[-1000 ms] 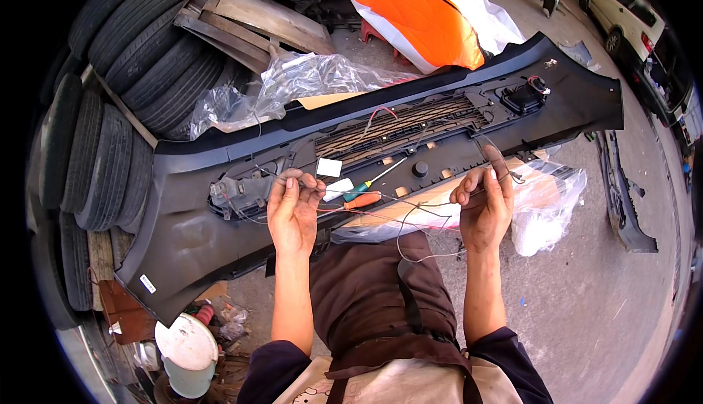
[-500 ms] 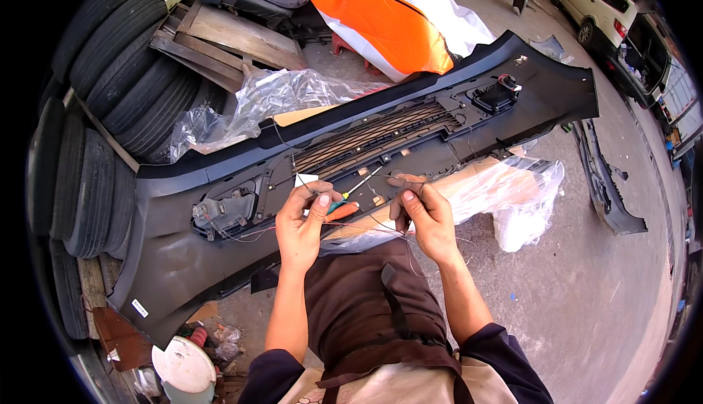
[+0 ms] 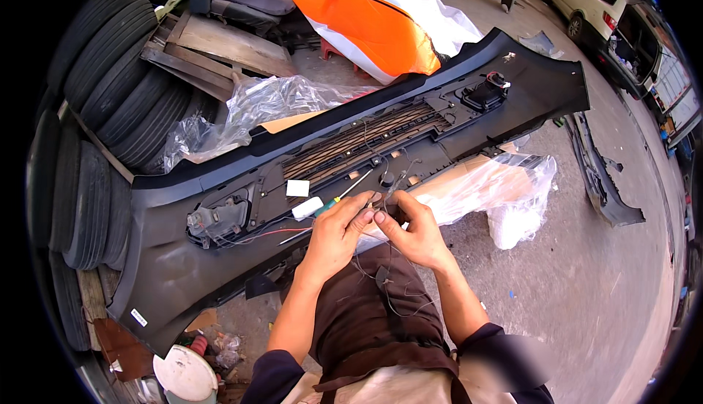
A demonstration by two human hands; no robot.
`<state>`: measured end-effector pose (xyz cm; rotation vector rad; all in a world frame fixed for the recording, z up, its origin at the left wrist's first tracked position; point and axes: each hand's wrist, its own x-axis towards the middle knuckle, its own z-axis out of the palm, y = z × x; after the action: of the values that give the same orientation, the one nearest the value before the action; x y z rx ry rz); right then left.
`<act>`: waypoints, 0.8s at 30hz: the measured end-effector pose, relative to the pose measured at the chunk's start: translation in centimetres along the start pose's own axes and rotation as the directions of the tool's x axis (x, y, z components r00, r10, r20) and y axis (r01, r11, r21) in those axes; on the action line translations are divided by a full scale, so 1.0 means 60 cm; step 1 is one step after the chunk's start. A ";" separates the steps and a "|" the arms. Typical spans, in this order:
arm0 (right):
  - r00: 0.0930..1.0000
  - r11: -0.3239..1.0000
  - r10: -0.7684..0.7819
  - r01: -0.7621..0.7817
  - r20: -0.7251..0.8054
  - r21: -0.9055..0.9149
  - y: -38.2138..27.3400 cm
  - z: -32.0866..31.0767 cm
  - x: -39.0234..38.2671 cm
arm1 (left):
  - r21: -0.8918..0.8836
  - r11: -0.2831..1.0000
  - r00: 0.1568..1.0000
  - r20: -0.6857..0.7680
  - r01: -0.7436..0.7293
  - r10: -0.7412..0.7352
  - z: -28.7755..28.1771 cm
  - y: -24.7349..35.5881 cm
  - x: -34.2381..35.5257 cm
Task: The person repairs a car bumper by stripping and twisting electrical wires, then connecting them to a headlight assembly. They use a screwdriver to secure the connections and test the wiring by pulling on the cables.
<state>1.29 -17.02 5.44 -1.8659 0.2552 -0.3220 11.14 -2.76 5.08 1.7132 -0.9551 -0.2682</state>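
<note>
Both hands meet in front of my apron. My left hand [image 3: 343, 227] pinches thin wire ends, its thumb tip almost touching the other thumb. Closed as well, my right hand [image 3: 411, 232] grips the dark thin wire [image 3: 411, 168] at the same spot; the exact joint between the fingertips is too small to make out. One small round black part [image 3: 387, 180] on wire lies just beyond my fingers, and another black part [image 3: 381, 276] dangles over the apron. A screwdriver [image 3: 354, 186] with a green and yellow handle lies beside my left hand on the black car bumper [image 3: 176, 257].
On the bumper are a white square [image 3: 297, 188], a white oblong piece [image 3: 307, 208], a lamp unit [image 3: 220, 219] with red wires, and a second lamp unit [image 3: 485, 93]. Stacked tyres [image 3: 91, 199] stand left. Plastic-wrapped cardboard [image 3: 483, 188] lies beneath; a stool [image 3: 185, 375] stands lower left.
My hands, apart before, have come together at the fingertips and moved slightly down. The white oblong piece now shows beside my left hand, and a wire with a black part hangs over the apron.
</note>
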 end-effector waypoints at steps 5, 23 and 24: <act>0.993 0.903 0.038 0.015 -0.113 0.430 0.009 0.012 0.003 | 0.261 0.965 0.992 0.122 -0.014 -0.018 0.000 0.016 0.004; 0.876 0.704 0.170 0.212 -0.451 0.678 0.023 -0.042 0.029 | 0.025 0.989 0.974 0.173 0.143 -0.145 -0.001 -0.035 -0.018; 0.873 0.699 0.173 0.218 -0.456 0.681 0.023 -0.043 0.030 | -0.027 0.981 0.967 0.175 0.192 -0.184 -0.003 -0.037 -0.020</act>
<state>2.04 -20.33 5.07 -0.9677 0.3840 -0.8014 11.49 -1.63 2.84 1.7639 -0.9039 -0.5655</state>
